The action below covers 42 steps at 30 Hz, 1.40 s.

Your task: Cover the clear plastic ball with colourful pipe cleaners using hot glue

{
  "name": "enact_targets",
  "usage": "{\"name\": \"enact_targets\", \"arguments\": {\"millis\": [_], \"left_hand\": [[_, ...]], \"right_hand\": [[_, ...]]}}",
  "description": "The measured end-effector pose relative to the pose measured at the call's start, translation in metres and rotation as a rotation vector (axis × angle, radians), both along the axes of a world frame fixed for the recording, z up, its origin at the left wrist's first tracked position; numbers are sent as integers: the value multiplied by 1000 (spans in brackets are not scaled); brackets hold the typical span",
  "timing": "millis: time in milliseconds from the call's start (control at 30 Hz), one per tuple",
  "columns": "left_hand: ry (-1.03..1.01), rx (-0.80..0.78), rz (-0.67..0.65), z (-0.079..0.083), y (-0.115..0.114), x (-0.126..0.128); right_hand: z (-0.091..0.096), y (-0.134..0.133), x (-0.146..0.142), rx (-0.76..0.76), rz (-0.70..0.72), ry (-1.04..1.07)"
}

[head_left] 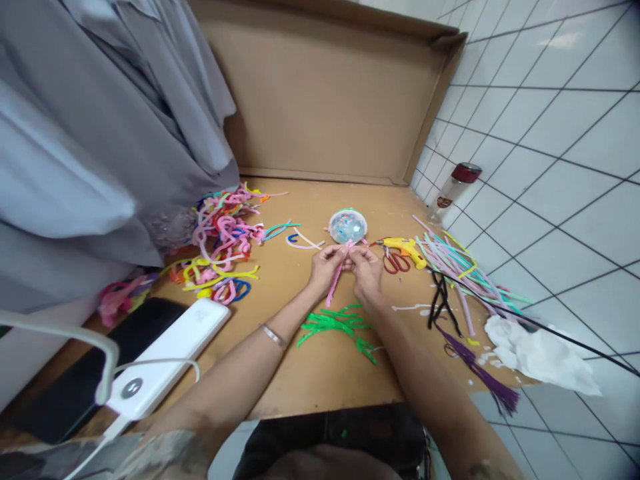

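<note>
My left hand (326,265) and my right hand (367,269) meet over the middle of the cardboard sheet (325,373), fingers pinched round a bundle of pink pipe cleaners (334,285) that hangs down between them. The bundle's top touches a clear glittery ball (347,226) just beyond my fingers. A silver bracelet (273,336) circles my left wrist. Green pipe cleaner pieces (336,324) lie under my forearms.
A tangle of coloured pipe cleaners (223,243) lies at the left, straight pastel ones (460,267) at the right. Yellow glue gun (404,249), red scissors (395,263), purple tassel (480,373), white tissue (543,357), bottle (453,190), power bank (170,353), phone, grey cloth (100,133), upright cardboard.
</note>
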State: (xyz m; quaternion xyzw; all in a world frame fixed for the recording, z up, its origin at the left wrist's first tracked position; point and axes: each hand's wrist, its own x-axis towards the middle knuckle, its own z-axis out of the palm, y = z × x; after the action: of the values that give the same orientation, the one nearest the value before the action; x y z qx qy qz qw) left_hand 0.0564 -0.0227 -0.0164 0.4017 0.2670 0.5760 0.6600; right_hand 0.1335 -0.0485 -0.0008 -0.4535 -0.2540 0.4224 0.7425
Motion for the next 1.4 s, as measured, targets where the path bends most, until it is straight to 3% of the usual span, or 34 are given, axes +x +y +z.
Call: {"name": "enact_targets", "arguments": {"millis": [333,533,1400], "left_hand": [[-92,-44,46,4,-2,-2],[-140,-76,-75,5,-5,0],[-53,-56,-15,4,-5,3]], "right_hand": [[8,-5,0,-62,-21,9],[9,-6,1,-63,-6,4],[8,-8,5,-23,39,-81]]}}
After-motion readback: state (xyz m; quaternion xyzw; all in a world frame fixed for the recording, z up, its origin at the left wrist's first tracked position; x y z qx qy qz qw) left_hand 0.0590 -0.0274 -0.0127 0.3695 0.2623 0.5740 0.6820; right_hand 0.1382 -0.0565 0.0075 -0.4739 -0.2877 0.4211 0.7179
